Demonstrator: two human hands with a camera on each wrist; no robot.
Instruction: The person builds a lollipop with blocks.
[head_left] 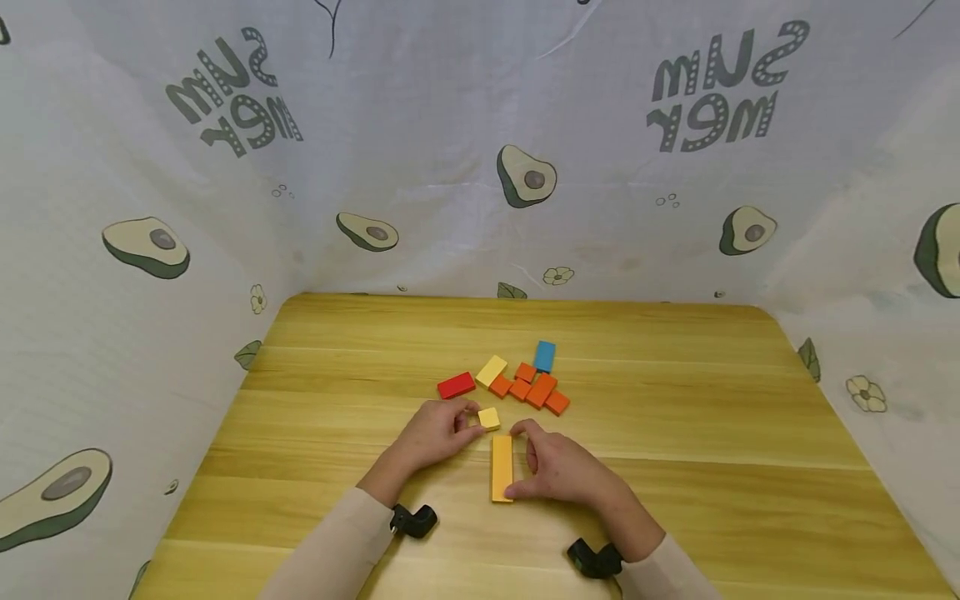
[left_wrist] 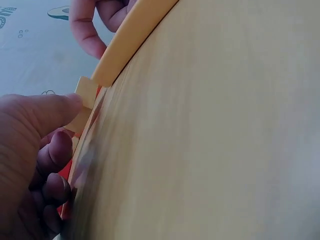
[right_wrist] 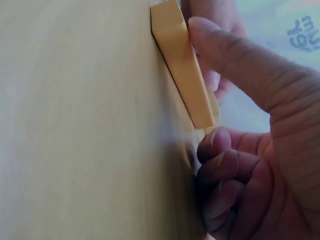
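Note:
My left hand (head_left: 438, 432) pinches a small pale-yellow block (head_left: 489, 418) between thumb and fingers. In the left wrist view the thumb lies against that block (left_wrist: 86, 92), and the other fingers curl below. Just nearer to me, a long orange-yellow block (head_left: 502, 468) lies lengthwise on the table. My right hand (head_left: 562, 467) holds it from the right, thumb at its near end and index finger at its far end. The right wrist view shows the thumb on the long block's edge (right_wrist: 182, 60), the lower fingers curled by its far end.
Beyond the hands lie a red block (head_left: 456, 386), a yellow block (head_left: 492, 371), a blue block (head_left: 545, 357) and a cluster of several orange blocks (head_left: 541, 390). The wooden table (head_left: 675, 375) meets an avocado-print cloth (head_left: 450, 167) at the back and sides.

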